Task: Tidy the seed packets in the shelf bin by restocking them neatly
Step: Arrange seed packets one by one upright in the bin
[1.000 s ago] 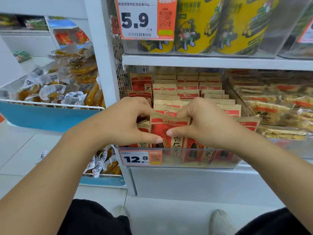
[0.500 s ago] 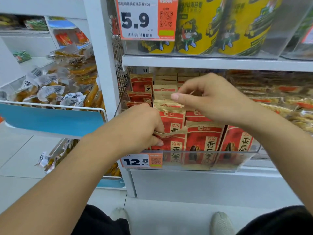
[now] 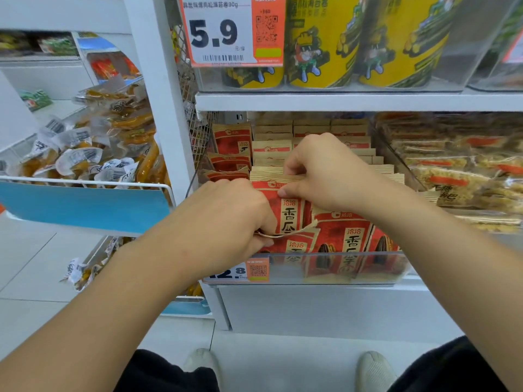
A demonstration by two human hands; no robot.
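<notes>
Inside clear bin, both hands apparently grip red seed packets.

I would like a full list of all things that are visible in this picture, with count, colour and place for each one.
seed packets: many, red and tan, standing in rows in the clear bin
clear bin: one, transparent, on the lower shelf, centre
12.8 price tag: one, white and orange, on the bin's front, left end
5.9 price tag: one, white and orange, on the upper shelf edge
yellow cans: at least three, yellow with a cartoon figure, upper shelf
snack bars: many, yellowish in clear wrap, bin to the right
wrapped snacks: many, orange-brown, in the blue-fronted basket at left
shoes: two, pale, on the floor below
left hand: one, grips a front packet's top
right hand: one, pinches the packet behind it
</notes>
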